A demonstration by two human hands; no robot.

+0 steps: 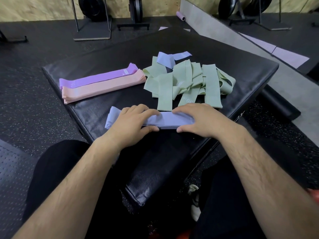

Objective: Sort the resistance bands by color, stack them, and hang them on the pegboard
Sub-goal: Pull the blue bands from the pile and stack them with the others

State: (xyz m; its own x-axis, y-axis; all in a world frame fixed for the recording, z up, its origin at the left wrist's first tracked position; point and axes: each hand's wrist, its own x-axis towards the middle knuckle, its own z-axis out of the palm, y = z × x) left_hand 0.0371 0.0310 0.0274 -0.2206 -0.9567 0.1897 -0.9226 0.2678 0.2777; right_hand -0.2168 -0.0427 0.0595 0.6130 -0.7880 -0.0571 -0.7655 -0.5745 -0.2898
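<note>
A flat stack of pale blue bands [168, 120] lies near the front of the black padded box [96, 66]. My left hand [133, 122] grips its left part, fingers on top and thumb at the near edge. My right hand [198, 119] grips the right part the same way. Farther back on the left lie a neat purple stack [96, 79] and, touching it, a neat peach stack [103, 88]. A loose heap of green bands [186, 81] fills the right side. Two loose blue bands [165, 59] lie at the heap's far edge.
The box stands on dark speckled rubber flooring [25, 100]. Weight plates on metal stands [93, 18] line the far wall. A pink foam roller [180, 16] lies at the back. My knees in black trousers flank the box's near corner. No pegboard is in view.
</note>
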